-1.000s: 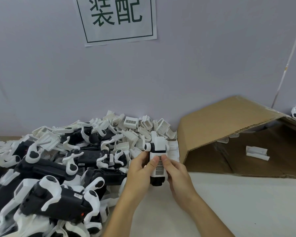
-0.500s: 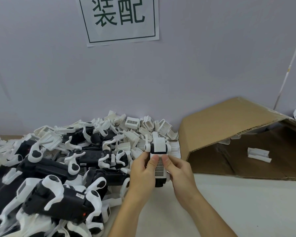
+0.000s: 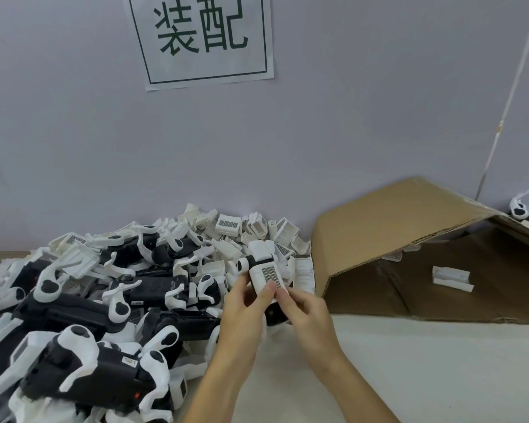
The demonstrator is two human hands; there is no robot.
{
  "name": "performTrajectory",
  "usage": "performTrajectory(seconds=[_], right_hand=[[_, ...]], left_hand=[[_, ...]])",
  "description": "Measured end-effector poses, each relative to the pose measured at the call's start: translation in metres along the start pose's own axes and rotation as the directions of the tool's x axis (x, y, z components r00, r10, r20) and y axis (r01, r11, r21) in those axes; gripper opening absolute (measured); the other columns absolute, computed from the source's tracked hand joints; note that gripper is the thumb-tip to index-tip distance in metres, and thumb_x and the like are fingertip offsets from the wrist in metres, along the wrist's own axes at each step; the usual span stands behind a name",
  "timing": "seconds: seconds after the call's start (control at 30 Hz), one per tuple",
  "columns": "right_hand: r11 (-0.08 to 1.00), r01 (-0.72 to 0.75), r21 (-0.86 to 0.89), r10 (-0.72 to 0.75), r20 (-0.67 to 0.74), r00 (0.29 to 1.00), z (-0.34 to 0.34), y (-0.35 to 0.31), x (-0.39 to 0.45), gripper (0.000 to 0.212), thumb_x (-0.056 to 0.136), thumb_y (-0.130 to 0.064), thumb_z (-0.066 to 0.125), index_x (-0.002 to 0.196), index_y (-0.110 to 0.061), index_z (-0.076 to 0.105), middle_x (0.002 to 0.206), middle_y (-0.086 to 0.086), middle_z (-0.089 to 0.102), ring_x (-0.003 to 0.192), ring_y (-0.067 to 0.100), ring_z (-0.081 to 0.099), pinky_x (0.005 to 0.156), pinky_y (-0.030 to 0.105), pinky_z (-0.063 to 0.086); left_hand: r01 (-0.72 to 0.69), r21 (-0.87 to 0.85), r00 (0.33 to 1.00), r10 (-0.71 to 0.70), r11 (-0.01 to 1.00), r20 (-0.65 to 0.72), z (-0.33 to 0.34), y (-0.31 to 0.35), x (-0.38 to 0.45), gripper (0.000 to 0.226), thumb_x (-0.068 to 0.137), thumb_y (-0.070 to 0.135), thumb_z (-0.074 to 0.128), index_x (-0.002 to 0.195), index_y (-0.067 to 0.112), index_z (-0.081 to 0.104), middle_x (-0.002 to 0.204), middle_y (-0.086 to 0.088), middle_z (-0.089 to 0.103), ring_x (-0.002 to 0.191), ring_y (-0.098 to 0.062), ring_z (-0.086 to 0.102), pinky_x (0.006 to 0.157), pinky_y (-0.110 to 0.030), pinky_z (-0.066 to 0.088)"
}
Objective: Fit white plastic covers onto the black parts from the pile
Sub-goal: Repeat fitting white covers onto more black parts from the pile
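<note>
Both hands hold one black part (image 3: 275,314) upright in front of me, with a white plastic cover (image 3: 264,270) on its top face, barcode label showing. My left hand (image 3: 242,315) grips the part from the left, thumb on the cover's lower edge. My right hand (image 3: 306,312) grips it from the right, thumb pressed beside the left thumb. Most of the black body is hidden behind my fingers. A big pile of black parts (image 3: 83,306) and loose white covers (image 3: 226,227) fills the left side of the table.
A flattened, open cardboard box (image 3: 394,227) lies at the right against the wall, with a white cover (image 3: 451,277) inside it. A paper sign (image 3: 202,38) hangs on the wall. Bare white tabletop (image 3: 440,377) stretches at the front right.
The held part has tilted slightly to the left and both thumbs have slid down to the cover's lower edge. The camera has tipped a little lower.
</note>
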State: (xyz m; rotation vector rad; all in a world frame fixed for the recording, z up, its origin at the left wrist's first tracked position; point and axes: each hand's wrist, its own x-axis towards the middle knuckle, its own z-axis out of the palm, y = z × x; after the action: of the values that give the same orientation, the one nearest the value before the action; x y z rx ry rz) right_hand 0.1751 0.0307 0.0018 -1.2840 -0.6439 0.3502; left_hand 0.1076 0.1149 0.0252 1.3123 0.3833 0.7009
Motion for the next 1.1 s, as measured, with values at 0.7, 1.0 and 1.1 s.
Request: performTrajectory(seconds=[0.7, 1.0, 1.1], right_hand=[[0.991, 0.080, -0.108, -0.094, -0.131, 0.987, 0.004, 0.000, -0.003, 0.013, 0.096, -0.024, 0.066, 0.105, -0.028, 0.075, 0.097, -0.009, 0.077, 0.093, 0.008, 0.071, 0.076, 0.022, 0.056], [0.998, -0.048, 0.030, 0.048, -0.004, 0.999, 0.002, -0.013, 0.001, 0.019, 0.094, -0.025, 0.065, 0.094, -0.013, 0.080, 0.088, 0.004, 0.078, 0.083, 0.011, 0.075, 0.065, 0.018, 0.055], [0.999, -0.044, 0.027, 0.045, -0.019, 0.999, 0.000, -0.013, 0.002, 0.026, 0.091, -0.031, 0.065, 0.089, -0.010, 0.081, 0.085, 0.006, 0.078, 0.081, 0.012, 0.074, 0.066, 0.019, 0.054]], left_hand=[[-0.059, 0.126, 0.995, 0.068, 0.990, -0.067, 0.004, -0.002, -0.001, 0.024, 0.103, 0.020, 0.049, 0.105, 0.017, 0.073, 0.095, 0.001, 0.077, 0.089, -0.009, 0.072, 0.070, -0.016, 0.054], [-0.078, 0.174, 0.995, 0.088, 0.982, -0.049, 0.000, -0.002, -0.001, 0.026, 0.101, 0.006, 0.053, 0.103, 0.017, 0.076, 0.092, -0.005, 0.077, 0.093, -0.029, 0.072, 0.082, -0.046, 0.058], [-0.081, 0.129, 0.997, 0.082, 0.988, -0.006, 0.000, -0.001, -0.001, 0.025, 0.099, 0.006, 0.055, 0.101, 0.018, 0.077, 0.092, -0.007, 0.078, 0.091, -0.027, 0.073, 0.077, -0.035, 0.060]])
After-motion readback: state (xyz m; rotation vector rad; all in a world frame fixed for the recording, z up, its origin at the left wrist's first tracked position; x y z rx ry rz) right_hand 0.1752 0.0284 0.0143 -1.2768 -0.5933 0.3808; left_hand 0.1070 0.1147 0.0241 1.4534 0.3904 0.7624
